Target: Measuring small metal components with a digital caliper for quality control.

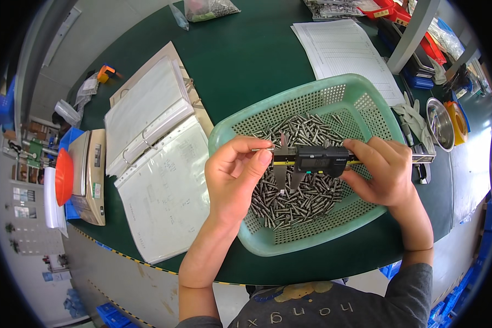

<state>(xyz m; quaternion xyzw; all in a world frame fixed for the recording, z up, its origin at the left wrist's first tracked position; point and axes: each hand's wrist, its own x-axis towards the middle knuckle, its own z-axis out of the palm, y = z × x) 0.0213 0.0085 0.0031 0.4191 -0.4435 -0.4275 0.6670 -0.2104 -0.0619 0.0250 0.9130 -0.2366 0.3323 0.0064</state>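
Note:
My left hand (232, 172) pinches a small slim metal pin (261, 149) between thumb and fingertips, beside the caliper's jaws. My right hand (385, 169) grips a black digital caliper (314, 161) by its sliding body and beam, held level with the jaws toward my left hand. Whether the pin touches the jaws I cannot tell. Under both hands stands a pale green perforated plastic basket (366, 217). In it lies a heap of many similar metal pins (295, 210).
An open ring binder (164, 188) with sleeved pages lies left of the basket, and a scale (90, 175) stands beyond it. Printed sheets (341, 49) are at the back right. A metal bowl (440, 124) and white gloves (415, 121) sit on the right.

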